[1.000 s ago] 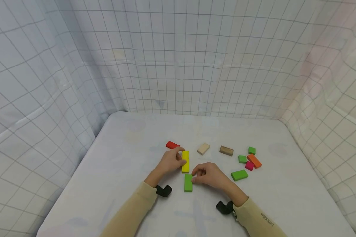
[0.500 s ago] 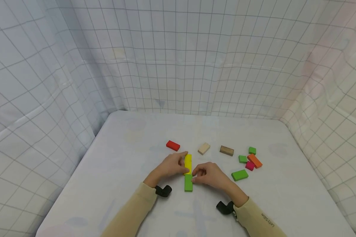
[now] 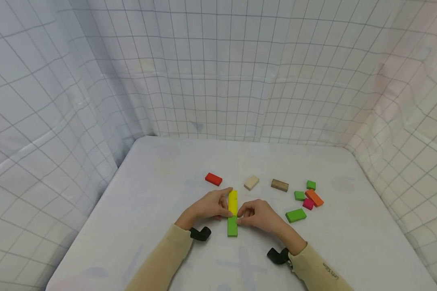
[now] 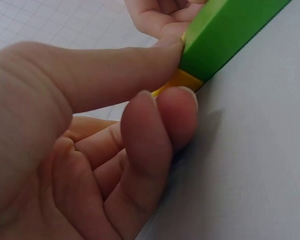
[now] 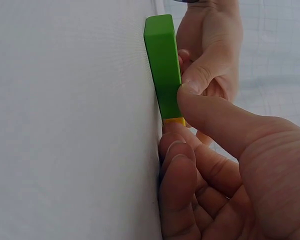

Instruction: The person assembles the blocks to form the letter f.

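The yellow block (image 3: pixel 233 202) lies flat on the white surface (image 3: pixel 131 226), its near end meeting the far end of a green block (image 3: pixel 232 227), the two in one line. The left hand (image 3: pixel 209 205) has the yellow block in its grip, index finger by the far end and thumb by the join. The right hand (image 3: pixel 257 214) bends its fingers beside the other flank, thumb against the green block; whether its grip closes on anything I cannot tell.

The left wrist view shows what the head view hides: the left hand's remaining fingers curled low, with a sliver of yellow below the green end. The right wrist view shows the right thumb along the green side and a narrow yellow strip past its end. Only the head view shows the yellow block's length and the outlying pieces.

Beyond the hands lie a red block (image 3: pixel 213 179), a pale wooden block (image 3: pixel 251 182) and a brown block (image 3: pixel 279 185); an orange block (image 3: pixel 314 197) lies farther right.

A second ago the yellow block sat farther left, with a gap before the green one; now they touch. The red block, then partly covered by the left hand, shows whole.
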Available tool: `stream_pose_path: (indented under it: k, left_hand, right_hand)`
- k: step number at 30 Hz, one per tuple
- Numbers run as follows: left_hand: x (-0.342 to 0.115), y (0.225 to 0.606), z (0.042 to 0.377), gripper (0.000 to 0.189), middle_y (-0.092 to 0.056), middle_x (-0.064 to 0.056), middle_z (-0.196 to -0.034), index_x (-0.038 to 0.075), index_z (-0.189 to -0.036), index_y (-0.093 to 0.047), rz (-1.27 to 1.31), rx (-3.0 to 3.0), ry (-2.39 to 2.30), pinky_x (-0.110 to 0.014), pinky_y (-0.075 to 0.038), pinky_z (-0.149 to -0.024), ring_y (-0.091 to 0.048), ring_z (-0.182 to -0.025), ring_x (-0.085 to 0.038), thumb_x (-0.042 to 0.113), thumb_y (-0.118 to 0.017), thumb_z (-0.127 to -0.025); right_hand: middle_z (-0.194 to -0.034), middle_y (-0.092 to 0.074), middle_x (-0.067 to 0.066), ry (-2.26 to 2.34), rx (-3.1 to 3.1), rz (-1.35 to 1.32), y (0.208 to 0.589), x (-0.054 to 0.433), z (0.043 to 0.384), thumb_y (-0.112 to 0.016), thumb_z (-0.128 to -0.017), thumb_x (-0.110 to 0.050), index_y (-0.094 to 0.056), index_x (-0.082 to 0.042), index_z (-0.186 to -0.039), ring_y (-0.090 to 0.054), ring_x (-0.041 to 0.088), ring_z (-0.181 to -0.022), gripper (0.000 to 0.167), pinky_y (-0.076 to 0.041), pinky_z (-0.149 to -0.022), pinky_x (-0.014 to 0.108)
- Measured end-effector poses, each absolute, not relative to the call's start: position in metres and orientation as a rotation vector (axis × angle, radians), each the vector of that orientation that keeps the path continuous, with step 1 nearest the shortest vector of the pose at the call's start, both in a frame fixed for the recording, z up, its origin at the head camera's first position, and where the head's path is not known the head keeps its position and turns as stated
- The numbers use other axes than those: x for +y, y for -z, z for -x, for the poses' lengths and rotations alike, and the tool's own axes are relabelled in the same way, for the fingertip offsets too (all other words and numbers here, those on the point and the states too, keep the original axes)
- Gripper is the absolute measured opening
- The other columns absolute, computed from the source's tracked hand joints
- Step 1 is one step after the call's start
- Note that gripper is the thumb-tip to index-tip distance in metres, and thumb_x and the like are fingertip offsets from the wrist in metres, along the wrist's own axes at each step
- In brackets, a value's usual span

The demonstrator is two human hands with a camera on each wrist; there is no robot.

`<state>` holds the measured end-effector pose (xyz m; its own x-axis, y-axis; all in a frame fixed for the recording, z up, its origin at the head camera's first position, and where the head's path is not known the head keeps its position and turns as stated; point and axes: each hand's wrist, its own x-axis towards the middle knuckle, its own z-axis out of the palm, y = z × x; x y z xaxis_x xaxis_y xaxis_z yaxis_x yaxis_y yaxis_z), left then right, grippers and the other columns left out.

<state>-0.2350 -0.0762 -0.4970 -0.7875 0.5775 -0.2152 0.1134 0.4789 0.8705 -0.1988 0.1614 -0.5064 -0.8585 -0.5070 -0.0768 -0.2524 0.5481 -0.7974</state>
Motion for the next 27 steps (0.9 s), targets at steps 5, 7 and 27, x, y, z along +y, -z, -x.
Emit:
stream_pose_path:
  k: [5,7,27]
  left_hand:
    - [-0.0758,0.4996,0.2354,0.091,-0.068,-0.004,-0.080,0.008,-0.158,-0.031,-0.572,2.242,-1.276,-0.028,-0.052,-0.059,-0.058,-0.055,-0.016,0.018,-0.084,-0.084]
    - [-0.0755,0.5002,0.2354,0.091,-0.068,-0.004,-0.079,0.008,-0.158,-0.031,-0.567,2.245,-1.277,-0.028,-0.051,-0.059,-0.059,-0.055,-0.016,0.018,-0.084,-0.084]
    - [-0.0757,0.4990,0.2344,0.090,-0.067,-0.005,-0.080,0.009,-0.157,-0.033,-0.513,2.251,-1.276,-0.028,-0.050,-0.059,-0.058,-0.056,-0.018,0.019,-0.084,-0.084]
  right_hand:
    - [-0.069,-0.062,-0.004,1.226,2.478,0.629,0.5048,0.1612,0.1972,-0.082,-0.085,-0.029,-0.075,-0.021,-0.092,-0.056,0.011,-0.062,0.013,-0.042,-0.056,0.024]
    - [-0.069,-0.062,-0.004,1.231,2.475,0.632,0.5046,0.1610,0.1966,-0.082,-0.086,-0.029,-0.075,-0.020,-0.092,-0.056,0.012,-0.062,0.013,-0.042,-0.056,0.024]
    - [-0.069,-0.063,-0.005,1.225,2.487,0.647,0.5028,0.1607,0.1978,-0.082,-0.086,-0.032,-0.075,-0.022,-0.093,-0.055,0.011,-0.062,0.014,-0.043,-0.057,0.024]
